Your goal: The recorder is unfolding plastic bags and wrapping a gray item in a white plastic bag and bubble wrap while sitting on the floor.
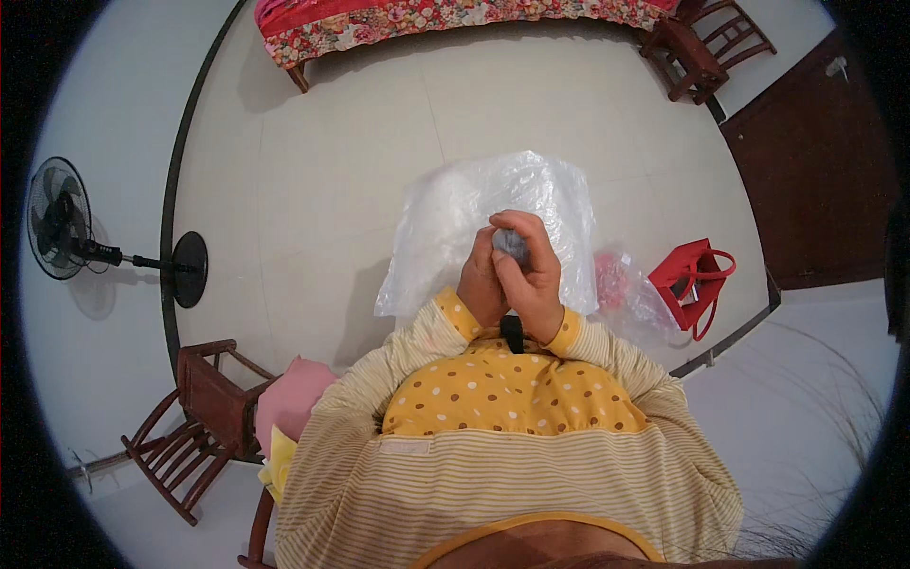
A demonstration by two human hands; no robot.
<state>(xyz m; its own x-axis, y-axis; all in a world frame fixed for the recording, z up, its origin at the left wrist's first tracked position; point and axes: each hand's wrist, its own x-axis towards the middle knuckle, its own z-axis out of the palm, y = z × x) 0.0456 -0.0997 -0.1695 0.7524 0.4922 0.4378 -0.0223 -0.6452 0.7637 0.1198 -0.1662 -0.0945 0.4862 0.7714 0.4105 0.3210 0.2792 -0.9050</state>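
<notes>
In front of my chest, my two hands are closed together around a small grey rounded bundle (510, 247) that looks soft. My left hand (482, 284) wraps it from the left, its fingers mostly hidden. My right hand (538, 284) curls over the top and right side, with the thumb pressed on the near side. What kind of thing the bundle is cannot be made out. Just below my wrists a short black strip (512, 334) shows against my yellow dotted top. Beyond the hands lies a large clear plastic sheet or bag (445, 218), crinkled and shiny.
To the right are a clear plastic bag with something pink-red (616, 280) and a red handbag (684, 284). A standing fan (190, 269) is at the left, a wooden chair (213, 398) at lower left beside a pink cloth (289, 403). A flower-covered bed (455, 24) and another chair (687, 52) stand far off.
</notes>
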